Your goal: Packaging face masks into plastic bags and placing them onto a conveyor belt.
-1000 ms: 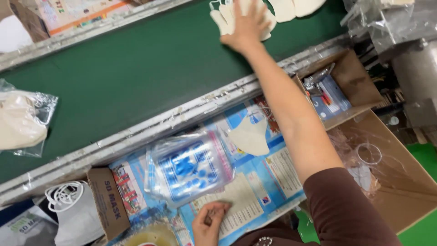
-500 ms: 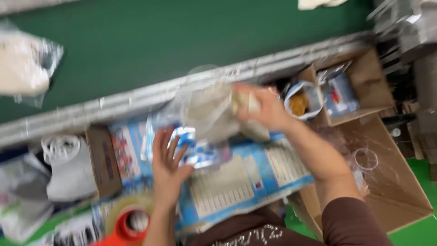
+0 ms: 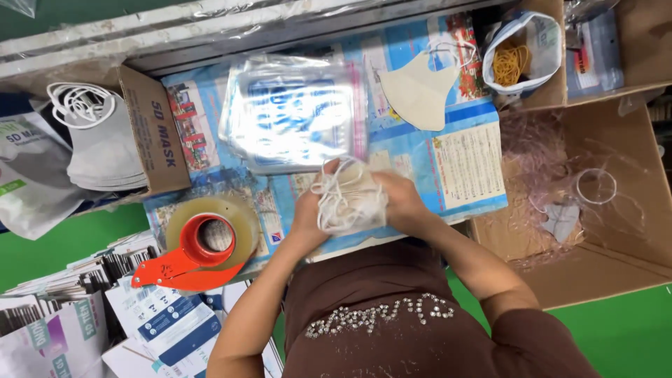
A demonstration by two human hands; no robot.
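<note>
Both hands clasp a small stack of white masks, left hand and right hand pressing from either side, just below the clear bags on the table. Square the edges, probably tucking the ear loops flat (they look tangled). A tape dispenser sits left.
</note>
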